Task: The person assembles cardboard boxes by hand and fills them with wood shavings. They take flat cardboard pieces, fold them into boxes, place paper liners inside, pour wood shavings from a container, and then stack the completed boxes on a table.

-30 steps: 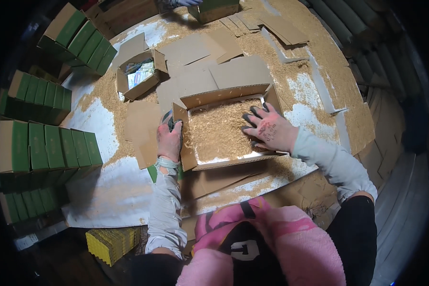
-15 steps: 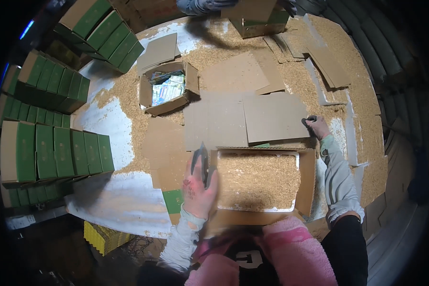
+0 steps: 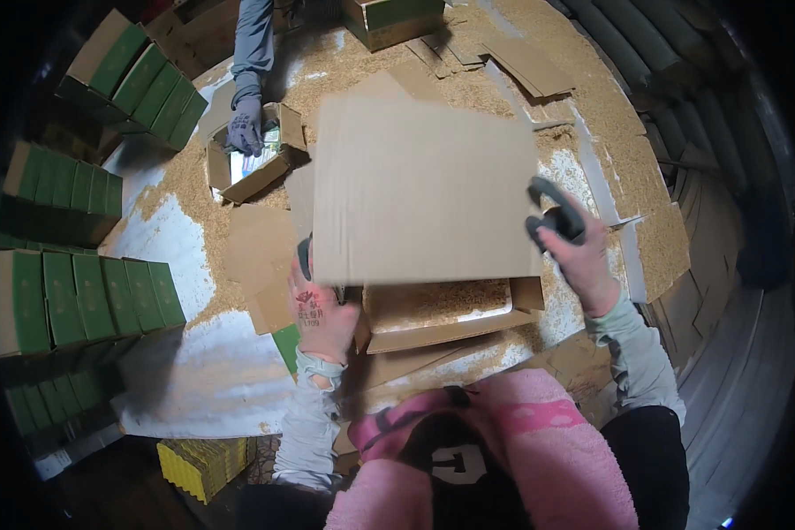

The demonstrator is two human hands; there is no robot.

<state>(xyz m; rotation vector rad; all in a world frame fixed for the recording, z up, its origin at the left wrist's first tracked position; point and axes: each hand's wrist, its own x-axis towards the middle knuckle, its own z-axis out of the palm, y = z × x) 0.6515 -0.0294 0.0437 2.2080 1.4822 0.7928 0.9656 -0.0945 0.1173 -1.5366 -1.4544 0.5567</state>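
Observation:
A plain brown cardboard sheet (image 3: 424,194) is tilted over the far part of an open cardboard box (image 3: 450,339). Through the gap below the sheet, sawdust-like shavings on a white surface show inside the box frame. My left hand (image 3: 320,318), in a glove with dark fingertips, is at the sheet's near left corner, beside the box's left wall. The sheet hides part of its fingers, so its grip is unclear. Just off the sheet's right edge, my right hand (image 3: 583,256) has its dark-tipped fingers curved and apart, with nothing seen between them.
Green-and-brown boxes (image 3: 88,296) stand in rows at the left. Across the table, a co-worker's gloved hand (image 3: 246,124) reaches into a small carton (image 3: 278,163) of printed packets. Cardboard pieces (image 3: 530,66) lie on scattered shavings. Yellow stacked trays (image 3: 194,468) sit below the table edge.
The cardboard sheet has come up and toward me over the box. My right hand has gone from gripping its edge to open fingers. The co-worker's hand now reaches into the carton.

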